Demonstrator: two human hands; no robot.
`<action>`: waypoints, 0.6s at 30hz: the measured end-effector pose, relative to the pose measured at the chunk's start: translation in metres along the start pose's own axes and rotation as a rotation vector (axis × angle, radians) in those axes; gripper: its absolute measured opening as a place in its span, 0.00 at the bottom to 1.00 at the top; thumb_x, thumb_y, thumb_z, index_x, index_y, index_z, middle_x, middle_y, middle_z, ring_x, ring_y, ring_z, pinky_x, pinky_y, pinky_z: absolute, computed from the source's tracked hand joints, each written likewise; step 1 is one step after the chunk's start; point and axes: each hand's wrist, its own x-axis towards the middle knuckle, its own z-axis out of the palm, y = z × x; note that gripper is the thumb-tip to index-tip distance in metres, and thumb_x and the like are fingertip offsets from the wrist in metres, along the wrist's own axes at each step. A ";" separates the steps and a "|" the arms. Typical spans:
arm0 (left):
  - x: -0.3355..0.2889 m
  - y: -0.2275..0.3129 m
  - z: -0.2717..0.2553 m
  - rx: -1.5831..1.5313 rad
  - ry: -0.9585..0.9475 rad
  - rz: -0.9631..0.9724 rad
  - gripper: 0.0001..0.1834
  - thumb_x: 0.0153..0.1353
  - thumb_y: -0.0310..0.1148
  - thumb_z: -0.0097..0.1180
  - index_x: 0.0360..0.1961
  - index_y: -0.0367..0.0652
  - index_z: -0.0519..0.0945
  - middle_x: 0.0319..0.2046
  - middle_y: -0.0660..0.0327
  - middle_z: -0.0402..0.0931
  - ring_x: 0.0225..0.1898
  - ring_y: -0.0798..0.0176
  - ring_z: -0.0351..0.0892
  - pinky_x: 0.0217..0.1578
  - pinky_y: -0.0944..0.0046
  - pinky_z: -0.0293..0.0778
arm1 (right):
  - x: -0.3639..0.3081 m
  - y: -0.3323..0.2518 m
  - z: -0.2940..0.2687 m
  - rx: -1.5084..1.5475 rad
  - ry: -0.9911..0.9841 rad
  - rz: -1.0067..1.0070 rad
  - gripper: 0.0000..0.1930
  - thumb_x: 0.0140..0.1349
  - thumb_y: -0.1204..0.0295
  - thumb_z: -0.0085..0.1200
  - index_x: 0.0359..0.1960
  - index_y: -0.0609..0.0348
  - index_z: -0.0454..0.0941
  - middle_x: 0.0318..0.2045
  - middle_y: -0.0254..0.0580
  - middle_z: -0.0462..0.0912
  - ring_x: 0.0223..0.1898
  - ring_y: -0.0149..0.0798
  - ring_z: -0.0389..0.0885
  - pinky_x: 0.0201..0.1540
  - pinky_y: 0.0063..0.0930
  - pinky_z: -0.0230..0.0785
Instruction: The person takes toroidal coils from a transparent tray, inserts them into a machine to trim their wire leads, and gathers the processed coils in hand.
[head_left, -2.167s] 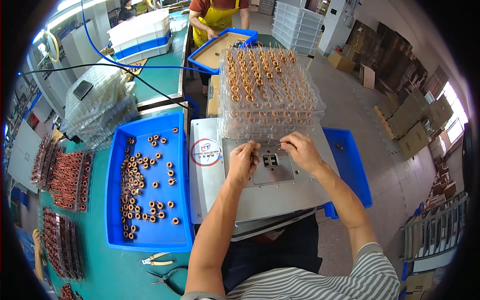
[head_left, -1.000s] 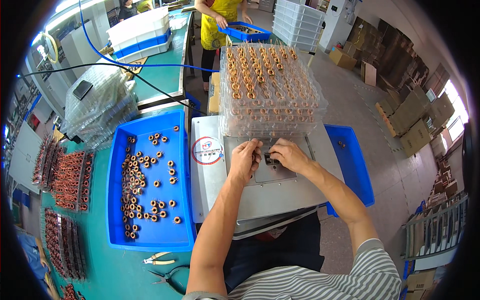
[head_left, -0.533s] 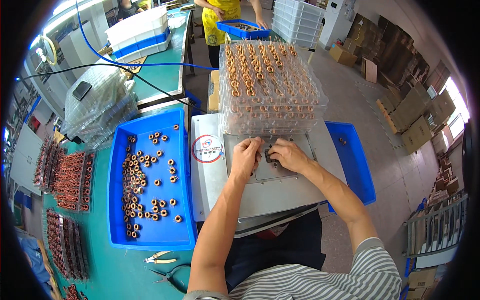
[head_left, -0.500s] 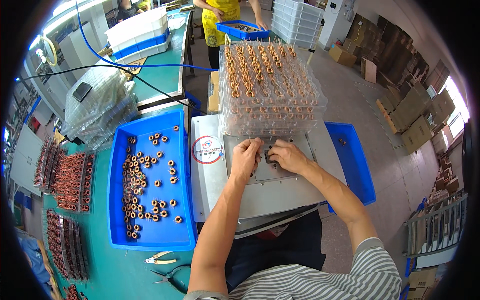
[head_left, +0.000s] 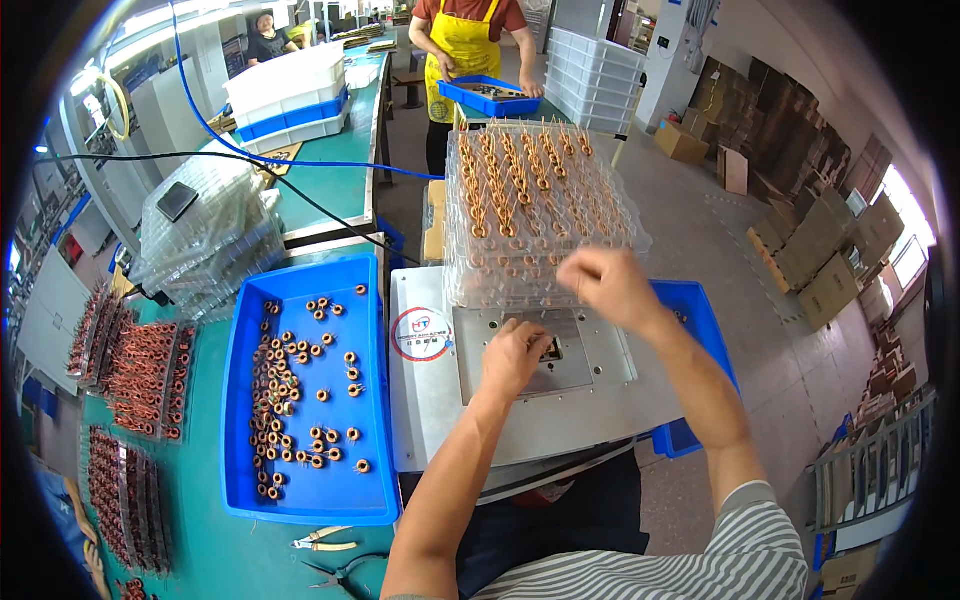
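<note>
My left hand (head_left: pixel 515 355) rests on the square metal fixture plate (head_left: pixel 600 380) of a grey bench machine, fingers bent over a small dark socket (head_left: pixel 553 350); what lies under the fingertips is hidden. My right hand (head_left: pixel 600 282) is raised and blurred, fingers curled, at the near edge of a stack of clear plastic trays (head_left: pixel 540 220) filled with rows of copper wire coils. Whether it holds a coil is unclear.
A blue bin (head_left: pixel 300 490) of loose ring coils (head_left: pixel 290 390) sits left of the machine, another blue bin (head_left: pixel 700 320) right. Pliers (head_left: pixel 320 543) lie near the front edge. Empty clear trays (head_left: pixel 205 245) and coil racks (head_left: pixel 140 370) stand left. A person in a yellow apron (head_left: pixel 465 45) holds a blue tray (head_left: pixel 490 98).
My right hand has lifted off the socket and moved up and right toward the clear trays. My left hand stays on the plate. The person behind has stepped closer with the blue tray.
</note>
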 end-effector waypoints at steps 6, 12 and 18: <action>-0.005 0.011 0.002 0.344 -0.228 0.042 0.11 0.57 0.39 0.60 0.39 0.48 0.82 0.36 0.56 0.75 0.34 0.47 0.80 0.33 0.50 0.77 | 0.110 0.022 0.004 -0.214 0.141 0.171 0.12 0.55 0.64 0.60 0.33 0.60 0.84 0.27 0.50 0.85 0.32 0.46 0.84 0.36 0.37 0.74; -0.005 0.009 -0.001 0.386 -0.264 0.041 0.09 0.59 0.38 0.57 0.38 0.48 0.82 0.37 0.57 0.74 0.36 0.47 0.80 0.34 0.50 0.78 | 0.155 0.040 0.025 -0.320 0.102 0.153 0.10 0.52 0.64 0.62 0.28 0.58 0.84 0.28 0.50 0.85 0.33 0.48 0.84 0.38 0.39 0.74; 0.000 0.009 -0.015 -0.110 -0.124 -0.095 0.08 0.61 0.35 0.57 0.37 0.43 0.81 0.29 0.58 0.76 0.32 0.54 0.80 0.34 0.56 0.76 | 0.142 0.036 0.017 -0.156 0.212 0.122 0.11 0.53 0.66 0.58 0.31 0.61 0.80 0.30 0.48 0.84 0.34 0.43 0.84 0.38 0.38 0.74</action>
